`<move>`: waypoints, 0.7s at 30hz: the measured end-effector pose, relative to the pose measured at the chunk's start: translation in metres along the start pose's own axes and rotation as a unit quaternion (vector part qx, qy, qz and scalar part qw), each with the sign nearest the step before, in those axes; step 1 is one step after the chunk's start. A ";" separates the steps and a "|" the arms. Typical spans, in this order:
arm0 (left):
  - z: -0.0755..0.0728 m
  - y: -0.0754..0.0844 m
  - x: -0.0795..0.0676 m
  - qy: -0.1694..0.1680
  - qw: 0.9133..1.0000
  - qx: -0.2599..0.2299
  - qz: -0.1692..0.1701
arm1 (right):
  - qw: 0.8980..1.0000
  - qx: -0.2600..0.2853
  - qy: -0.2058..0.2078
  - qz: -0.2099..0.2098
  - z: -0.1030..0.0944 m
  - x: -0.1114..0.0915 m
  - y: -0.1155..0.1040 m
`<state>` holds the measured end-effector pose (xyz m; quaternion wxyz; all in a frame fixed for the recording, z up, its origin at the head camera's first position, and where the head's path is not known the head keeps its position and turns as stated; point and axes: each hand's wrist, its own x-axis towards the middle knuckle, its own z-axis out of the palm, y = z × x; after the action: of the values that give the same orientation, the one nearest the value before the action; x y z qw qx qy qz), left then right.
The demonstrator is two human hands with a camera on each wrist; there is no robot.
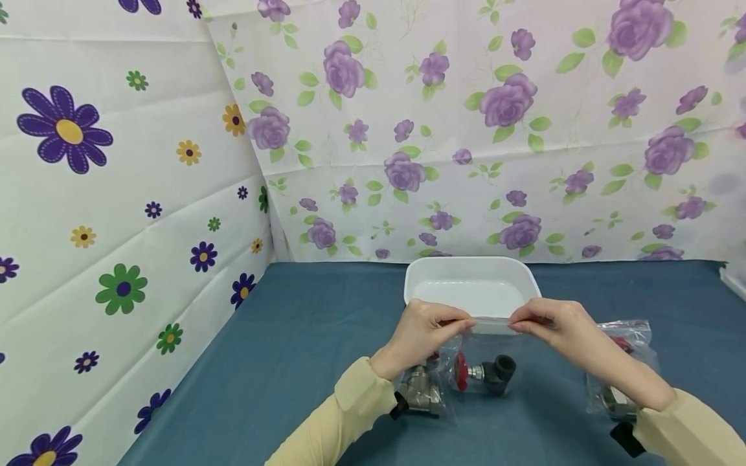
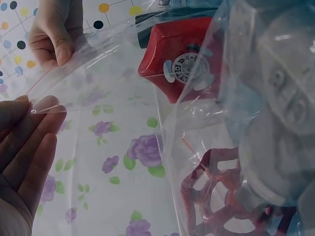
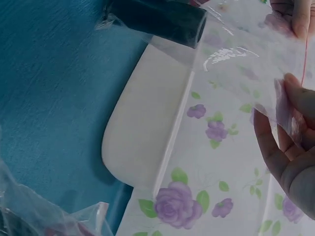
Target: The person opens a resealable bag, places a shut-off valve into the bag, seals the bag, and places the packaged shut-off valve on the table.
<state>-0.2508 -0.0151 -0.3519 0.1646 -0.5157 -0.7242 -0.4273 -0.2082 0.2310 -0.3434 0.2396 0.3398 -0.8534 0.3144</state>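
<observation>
Both hands hold up a clear zip bag [image 1: 492, 325] by its top edge, in front of the white tub. My left hand [image 1: 422, 331] pinches one upper corner and my right hand [image 1: 561, 329] pinches the other. Inside the bag hangs a valve with a red handwheel [image 1: 462, 371] and a black elbow-shaped body [image 1: 499, 373]. The left wrist view shows the bag's red seal line and the red handwheel [image 2: 182, 59] through the plastic. In the right wrist view, the black end [image 3: 157, 20] of the fitting hangs over the tub.
A bagged metal valve [image 1: 421, 391] lies by my left wrist. Another bagged metal fitting [image 1: 619, 401] lies under my right forearm, partly hidden. The white tub [image 1: 472, 260] stands at the table's back, against flowered cloth [image 1: 373, 213]. Blue cloth [image 1: 303, 336] covers the table.
</observation>
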 end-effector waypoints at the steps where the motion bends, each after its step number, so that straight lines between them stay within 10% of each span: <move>1: 0.000 0.000 0.000 0.000 1.000 -0.004 -0.002 | 1.000 0.000 -0.001 0.009 0.000 -0.001 0.001; 21: -0.001 -0.001 -0.001 0.006 1.000 -0.006 -0.009 | 1.000 0.019 0.010 -0.015 -0.006 -0.010 0.012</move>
<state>-0.2517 -0.0169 -0.3526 0.1622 -0.5073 -0.7255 -0.4359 -0.2088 0.2466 -0.3497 0.2467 0.3541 -0.8395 0.3300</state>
